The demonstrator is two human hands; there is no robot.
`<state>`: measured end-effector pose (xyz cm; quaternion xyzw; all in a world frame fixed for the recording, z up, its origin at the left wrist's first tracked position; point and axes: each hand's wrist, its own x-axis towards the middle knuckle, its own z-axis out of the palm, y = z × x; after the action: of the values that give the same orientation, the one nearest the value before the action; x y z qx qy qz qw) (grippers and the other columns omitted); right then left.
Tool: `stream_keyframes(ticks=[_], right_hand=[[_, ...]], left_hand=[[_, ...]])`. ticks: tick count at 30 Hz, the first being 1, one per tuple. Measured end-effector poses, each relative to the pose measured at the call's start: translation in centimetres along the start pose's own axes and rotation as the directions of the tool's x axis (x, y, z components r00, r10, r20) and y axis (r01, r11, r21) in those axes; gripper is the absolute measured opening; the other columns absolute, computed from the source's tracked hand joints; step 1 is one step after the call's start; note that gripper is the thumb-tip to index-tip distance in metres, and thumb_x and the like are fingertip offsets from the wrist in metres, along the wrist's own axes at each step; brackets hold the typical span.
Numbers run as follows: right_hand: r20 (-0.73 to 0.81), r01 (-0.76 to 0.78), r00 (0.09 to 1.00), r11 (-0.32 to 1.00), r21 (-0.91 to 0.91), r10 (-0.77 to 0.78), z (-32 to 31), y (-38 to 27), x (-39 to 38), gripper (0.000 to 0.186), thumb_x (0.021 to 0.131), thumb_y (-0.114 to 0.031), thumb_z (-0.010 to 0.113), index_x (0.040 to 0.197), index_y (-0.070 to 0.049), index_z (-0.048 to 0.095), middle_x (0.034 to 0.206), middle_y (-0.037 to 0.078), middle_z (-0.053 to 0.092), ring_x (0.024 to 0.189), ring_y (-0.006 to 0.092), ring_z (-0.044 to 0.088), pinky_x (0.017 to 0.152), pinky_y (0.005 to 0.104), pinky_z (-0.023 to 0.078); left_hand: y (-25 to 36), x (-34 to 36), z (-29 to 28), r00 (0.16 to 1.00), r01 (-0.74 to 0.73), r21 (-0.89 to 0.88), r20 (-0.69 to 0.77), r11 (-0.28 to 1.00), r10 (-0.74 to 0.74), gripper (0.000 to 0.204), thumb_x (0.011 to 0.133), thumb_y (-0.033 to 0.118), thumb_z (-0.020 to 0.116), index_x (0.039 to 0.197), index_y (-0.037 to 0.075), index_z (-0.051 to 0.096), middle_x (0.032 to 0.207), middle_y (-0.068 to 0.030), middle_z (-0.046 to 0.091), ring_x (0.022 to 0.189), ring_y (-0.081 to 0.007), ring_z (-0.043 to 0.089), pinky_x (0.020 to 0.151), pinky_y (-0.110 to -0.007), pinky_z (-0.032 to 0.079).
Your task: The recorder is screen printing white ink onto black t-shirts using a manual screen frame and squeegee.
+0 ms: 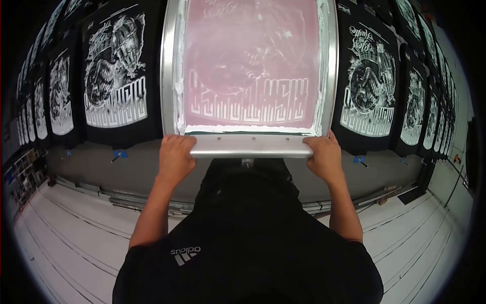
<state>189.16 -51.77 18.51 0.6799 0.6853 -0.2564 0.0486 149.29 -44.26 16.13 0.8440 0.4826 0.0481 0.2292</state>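
Observation:
My left hand (pixel 177 158) and my right hand (pixel 325 158) are closed around the two ends of a silver metal squeegee (pixel 250 145). A thin teal edge shows along its far side. It lies across the near end of a screen printing frame (pixel 169 76) with bright metal rails. Pink mesh (pixel 248 66) fills the frame and carries a pale stencil of figures and block lettering. White ink (pixel 248 128) forms a band just beyond the squeegee and streaks both inner sides of the frame. My fingertips are partly hidden.
Black shirts with white prints (pixel 115 76) hang or lie in rows on the left, and more black printed shirts (pixel 369 86) do so on the right. Small blue parts (pixel 120 154) stick out below them. A pale floor (pixel 76 233) with dark lines lies beneath.

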Motion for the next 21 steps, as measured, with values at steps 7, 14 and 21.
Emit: stream_keyframes(ticks=[7,14,21], right_hand=[[-0.238,0.035,0.97,0.997,-0.072,-0.051,4.5,0.0,-1.4,0.057,0.054,-0.002,0.068,0.11,-0.01,0.063,0.111,0.009,0.066,0.108,0.0292,0.061,0.111,0.0533,0.032],[-0.403,0.059,0.906,0.981,-0.183,-0.13,-5.3,5.0,19.8,0.049,0.062,-0.002,0.065,0.11,-0.01,0.066,0.105,0.01,0.069,0.099,0.0298,0.063,0.104,0.0506,0.04],[-0.353,-0.033,0.934,0.967,-0.251,-0.059,-15.5,9.5,35.6,0.036,0.071,-0.017,0.063,0.106,-0.016,0.071,0.095,0.016,0.07,0.097,0.0348,0.066,0.083,0.045,0.053]], left_hand=[[-1.0,-0.3,4.0,0.969,-0.062,0.053,-0.236,0.997,0.072,0.04,0.055,-0.003,0.064,0.094,0.005,0.064,0.096,-0.0099,0.066,0.096,-0.0277,0.063,0.089,-0.043,0.042],[-7.7,24.1,-1.9,0.934,-0.146,0.092,-0.314,0.985,0.168,0.036,0.059,0.001,0.069,0.095,0.005,0.07,0.086,-0.0178,0.069,0.083,-0.0359,0.065,0.08,-0.045,0.049],[-9.4,41.8,-7.6,0.963,0.024,0.215,-0.267,0.976,0.035,0.035,0.068,0.016,0.07,0.103,0.015,0.073,0.089,-0.0173,0.07,0.086,-0.0368,0.068,0.079,-0.046,0.054]])
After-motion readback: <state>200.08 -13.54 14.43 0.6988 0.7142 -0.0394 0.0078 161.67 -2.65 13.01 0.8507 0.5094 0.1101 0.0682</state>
